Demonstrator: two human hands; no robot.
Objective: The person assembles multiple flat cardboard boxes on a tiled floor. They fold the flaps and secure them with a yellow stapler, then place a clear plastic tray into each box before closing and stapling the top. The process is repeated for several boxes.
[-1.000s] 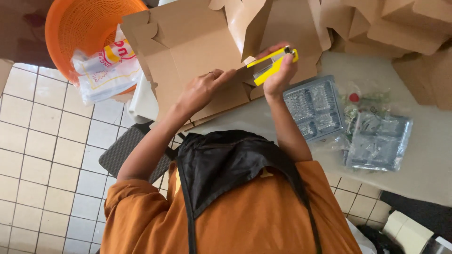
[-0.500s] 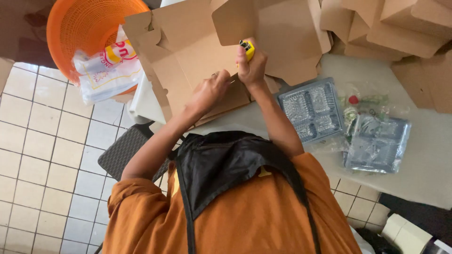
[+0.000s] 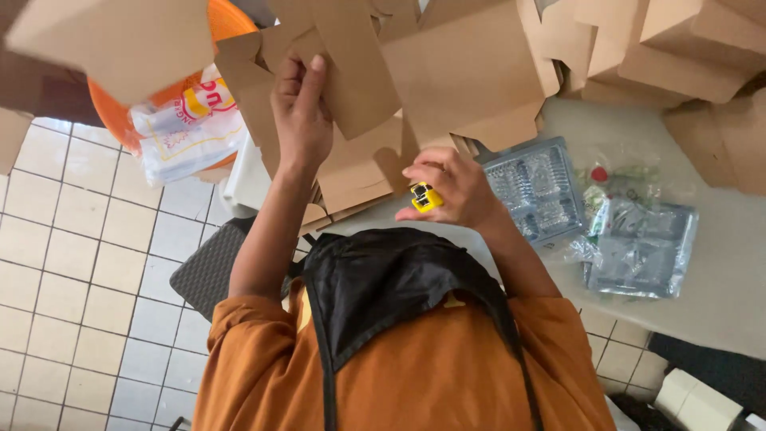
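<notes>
Cardboard flap (image 3: 355, 88): now pinched in my left hand (image 3: 302, 112), lifted far-left above worktop (image 3: 718, 311). Yellow cutter (image 3: 425, 196): drawn back near, clenched in my right hand (image 3: 451, 187); cutting paused. Plastic trays (image 3: 535, 191): right.

I see a pale grey table (image 3: 718, 303) filling the right half of frame, edge running diagonally from centre down to lower right. Directly on it: flat brown cardboard box blanks (image 3: 463, 72) stacked across upper centre, more folded cardboard boxes (image 3: 702, 48) piled upper right. Clear plastic blister tray (image 3: 535, 191) sits centre-right, just beside the blanks. Clear plastic bags of small parts (image 3: 638, 239) right of the tray, touching it. White tiled floor (image 3: 64, 263) takes the left side and lower right corner. On the floor, a dark grey mat (image 3: 211, 271) at left-centre, partly under the table edge.
</notes>
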